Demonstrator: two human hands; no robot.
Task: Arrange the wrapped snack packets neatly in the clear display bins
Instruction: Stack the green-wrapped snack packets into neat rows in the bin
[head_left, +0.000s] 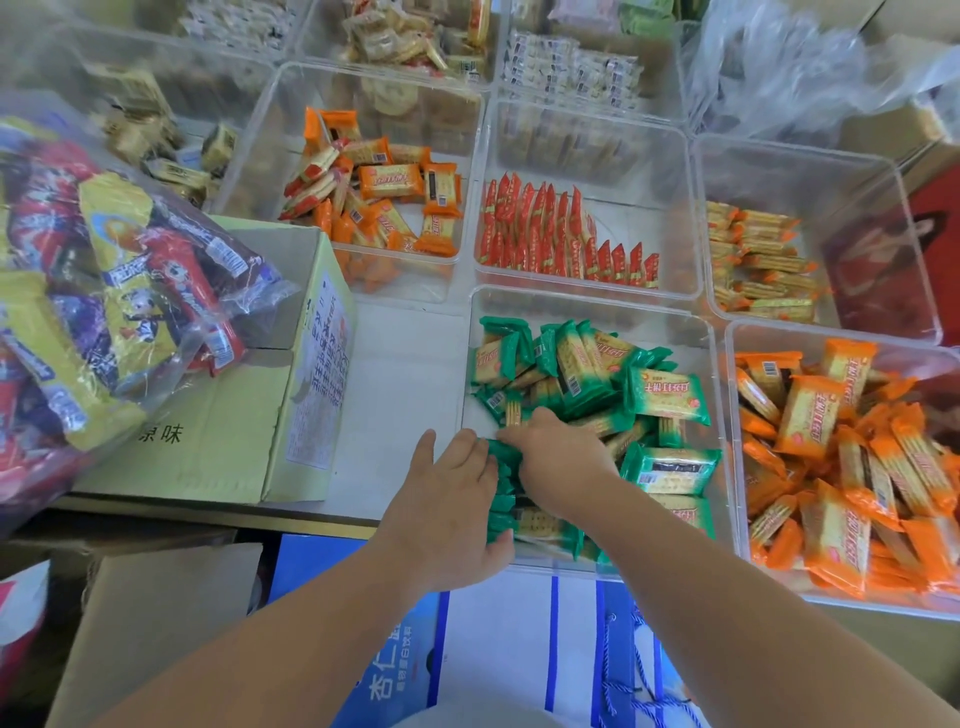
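Observation:
A clear bin (587, 304) in front of me holds several green-wrapped cracker packets (665, 397). Some lie loose in a heap, and a row stands on edge along the bin's near left wall. My left hand (447, 512) presses flat against that row from the left, fingers over the bin's wall. Inside the bin, my right hand (558, 462) presses the same row of green packets from the right, fingers curled onto them. The row sits squeezed between both hands.
An orange-packet bin (737, 415) stands to the right. Further back are bins of orange (384, 182), red (550, 234) and gold packets (758, 260). A cardboard box (223, 431) with a bag of mixed snacks (104, 291) sits left. Blue cartons (395, 670) lie below.

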